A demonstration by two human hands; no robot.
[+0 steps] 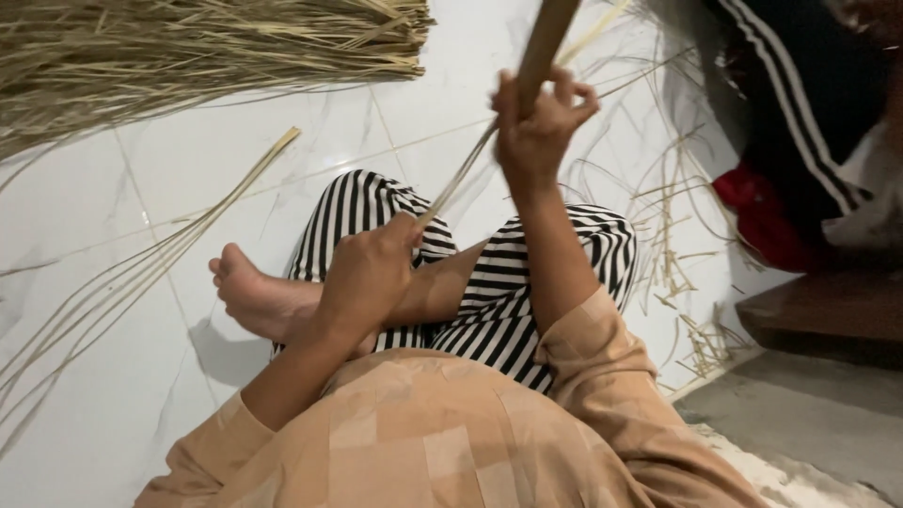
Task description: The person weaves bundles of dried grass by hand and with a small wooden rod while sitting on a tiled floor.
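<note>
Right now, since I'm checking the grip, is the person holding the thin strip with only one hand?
No: the left hand pinches the strip's lower end while the right hand grips it higher up, with a wooden tool.

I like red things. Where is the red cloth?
The red cloth lies on the floor at the right, beside the dark striped garment.

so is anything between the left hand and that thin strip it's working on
Nothing visible: the left hand already grips the thin strip directly, and the right hand holds it higher up beside a brown stick.
</note>
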